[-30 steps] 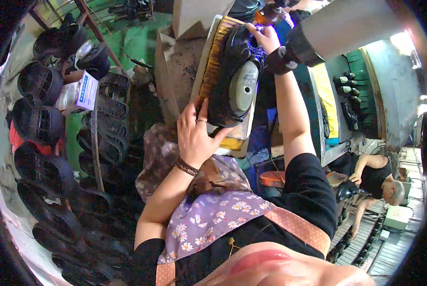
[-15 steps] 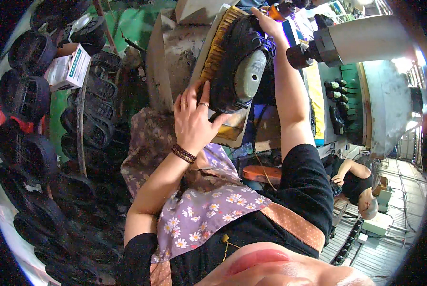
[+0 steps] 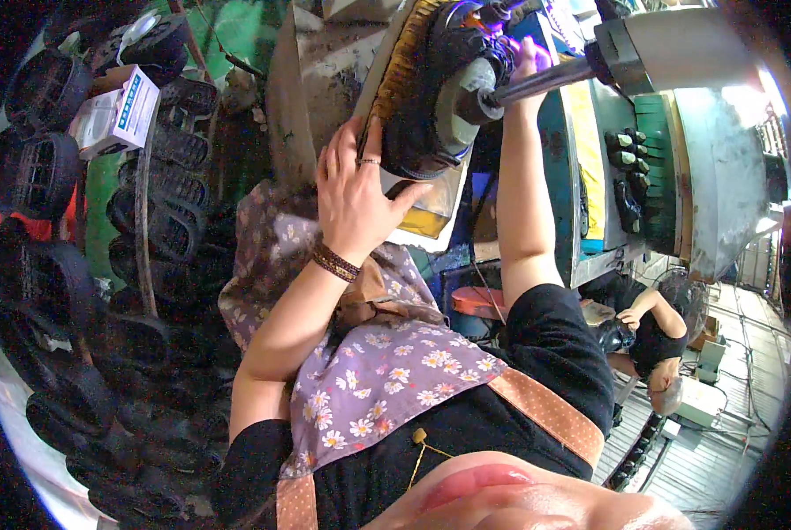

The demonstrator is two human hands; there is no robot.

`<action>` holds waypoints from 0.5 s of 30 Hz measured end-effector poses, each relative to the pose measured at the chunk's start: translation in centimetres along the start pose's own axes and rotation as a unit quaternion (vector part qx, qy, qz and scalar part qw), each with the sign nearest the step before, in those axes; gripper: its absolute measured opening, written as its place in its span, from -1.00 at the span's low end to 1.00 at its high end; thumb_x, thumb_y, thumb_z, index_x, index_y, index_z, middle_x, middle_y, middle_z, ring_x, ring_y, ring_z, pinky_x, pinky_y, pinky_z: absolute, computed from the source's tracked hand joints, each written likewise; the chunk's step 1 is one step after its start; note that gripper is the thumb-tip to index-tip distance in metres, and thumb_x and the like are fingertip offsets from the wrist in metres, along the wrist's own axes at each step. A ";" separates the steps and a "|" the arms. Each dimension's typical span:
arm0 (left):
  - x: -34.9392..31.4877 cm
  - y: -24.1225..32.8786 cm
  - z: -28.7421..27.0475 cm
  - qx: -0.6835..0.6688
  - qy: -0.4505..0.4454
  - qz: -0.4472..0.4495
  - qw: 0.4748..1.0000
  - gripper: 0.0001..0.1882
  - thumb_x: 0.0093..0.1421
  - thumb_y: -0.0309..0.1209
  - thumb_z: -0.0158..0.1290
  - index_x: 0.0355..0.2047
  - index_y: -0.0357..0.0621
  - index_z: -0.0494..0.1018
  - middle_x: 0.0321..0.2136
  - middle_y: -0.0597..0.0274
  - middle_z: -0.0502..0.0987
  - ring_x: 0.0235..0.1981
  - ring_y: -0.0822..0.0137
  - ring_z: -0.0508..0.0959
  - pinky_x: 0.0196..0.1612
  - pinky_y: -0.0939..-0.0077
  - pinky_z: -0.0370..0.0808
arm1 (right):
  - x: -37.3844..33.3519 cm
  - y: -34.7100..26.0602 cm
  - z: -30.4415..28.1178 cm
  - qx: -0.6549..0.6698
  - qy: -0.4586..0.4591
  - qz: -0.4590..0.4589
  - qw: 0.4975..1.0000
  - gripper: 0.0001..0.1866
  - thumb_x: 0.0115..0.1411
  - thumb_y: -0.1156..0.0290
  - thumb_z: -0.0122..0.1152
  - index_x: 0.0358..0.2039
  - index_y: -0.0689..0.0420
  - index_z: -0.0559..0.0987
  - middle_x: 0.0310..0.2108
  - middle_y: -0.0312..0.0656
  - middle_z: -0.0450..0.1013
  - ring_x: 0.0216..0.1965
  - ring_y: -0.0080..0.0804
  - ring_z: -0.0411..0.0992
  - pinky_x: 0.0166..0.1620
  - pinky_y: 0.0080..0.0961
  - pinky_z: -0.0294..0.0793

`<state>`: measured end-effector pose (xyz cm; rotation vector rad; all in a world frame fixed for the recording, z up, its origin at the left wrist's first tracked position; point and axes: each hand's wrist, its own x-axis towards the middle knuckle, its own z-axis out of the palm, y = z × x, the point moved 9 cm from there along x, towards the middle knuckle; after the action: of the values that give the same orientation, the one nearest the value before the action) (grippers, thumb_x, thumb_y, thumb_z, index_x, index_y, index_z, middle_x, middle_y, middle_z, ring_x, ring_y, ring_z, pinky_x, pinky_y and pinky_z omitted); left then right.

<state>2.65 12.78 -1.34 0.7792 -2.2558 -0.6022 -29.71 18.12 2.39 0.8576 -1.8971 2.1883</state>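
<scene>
A black lace-up shoe point(image 3: 413, 132) rests on a bed of yellowish-brown strips point(image 3: 404, 66) in a press. A grey-green block, probably a shoe last point(image 3: 459, 104), fills its opening. From the upper right, a metal press rod point(image 3: 545, 84) reaches down, its dark round end at the block. My left hand point(image 3: 355, 190) lies with fingers outstretched along the bed's side, its thumb just below the near end of the shoe. Past the shoe, my right hand point(image 3: 526, 66) is raised beside the press in purple light; its fingers are blurred and partly hidden.
Black soles point(image 3: 37, 274) fill racks on the left, with a white box point(image 3: 117, 110) among them. The thick press cylinder point(image 3: 687, 53) juts in from the upper right. More shoes point(image 3: 627, 177) stand on a green rack. A co-worker point(image 3: 660, 336) sits at lower right.
The press rod has extended down to the block in the shoe. My right hand has drawn away from the shoe's far end, to the right. The left hand stays beside the shoe.
</scene>
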 end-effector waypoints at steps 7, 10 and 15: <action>-0.4 2.0 -12.3 -0.357 0.125 0.071 0.923 -0.72 0.03 -0.57 0.11 -0.19 -0.19 0.55 -0.08 0.06 0.45 -0.02 0.15 0.43 0.05 0.34 0.33 | -9.7 -1.5 -5.5 0.071 0.079 0.039 0.994 -0.61 0.36 0.03 -0.20 -0.31 0.14 0.27 -0.44 0.11 0.52 -0.40 -0.16 0.54 -0.23 -0.33 0.53; -0.7 6.4 -17.7 -0.469 0.131 0.181 0.855 -0.75 0.02 -0.30 0.12 -0.25 0.02 0.58 -0.13 0.10 0.41 -0.07 0.10 0.39 -0.04 0.18 0.36 | -13.7 -3.2 -5.8 0.121 0.096 0.039 0.987 -0.56 0.37 -0.06 -0.29 -0.31 0.09 0.26 -0.48 0.07 0.51 -0.43 -0.19 0.52 -0.25 -0.34 0.52; -2.6 8.7 -20.8 -0.729 -0.111 0.059 0.673 -0.82 -0.13 -0.09 0.33 -0.48 0.35 0.61 0.00 0.48 0.31 0.10 0.28 0.21 0.15 -0.02 0.15 | -18.3 -6.6 -4.0 0.095 0.121 0.050 0.987 -0.69 0.38 0.12 -0.15 -0.29 0.13 0.30 -0.45 0.00 0.49 -0.44 -0.24 0.51 -0.23 -0.36 0.51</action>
<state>15.96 16.61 16.65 -0.3064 -1.2052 -2.0595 -12.92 28.15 -0.95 0.5003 -1.6724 2.4353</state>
